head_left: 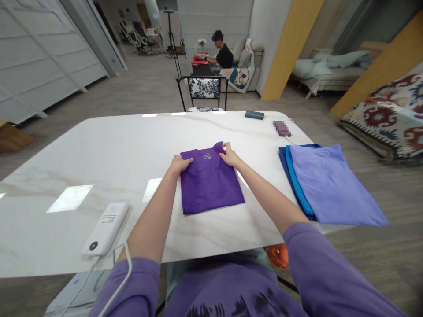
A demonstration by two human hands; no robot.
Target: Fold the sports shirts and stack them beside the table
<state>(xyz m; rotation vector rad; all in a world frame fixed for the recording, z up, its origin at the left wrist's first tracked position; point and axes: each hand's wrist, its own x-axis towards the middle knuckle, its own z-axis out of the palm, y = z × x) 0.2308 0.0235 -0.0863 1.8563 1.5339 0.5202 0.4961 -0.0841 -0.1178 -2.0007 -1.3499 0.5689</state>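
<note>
A dark purple folded shirt [211, 185] lies on the white marbled table [132, 141] in front of me, a small pale print near its far edge. My left hand [181, 164] grips its far left corner, thumb on top and the other fingers hidden beneath. At the far right corner my right hand [229, 156] pinches the cloth, which is lifted a little there. To the right lie folded cloths, with a lavender one [333, 185] on top of a bright blue one [297, 185] and a dark blue one [283, 155].
A white power bank [106, 229] with a cable lies at the table's near left. A dark case [254, 115] and a blurred phone-like object [282, 128] sit at the far right. Beyond stand a patterned chair [204, 88] and a seated person [224, 55].
</note>
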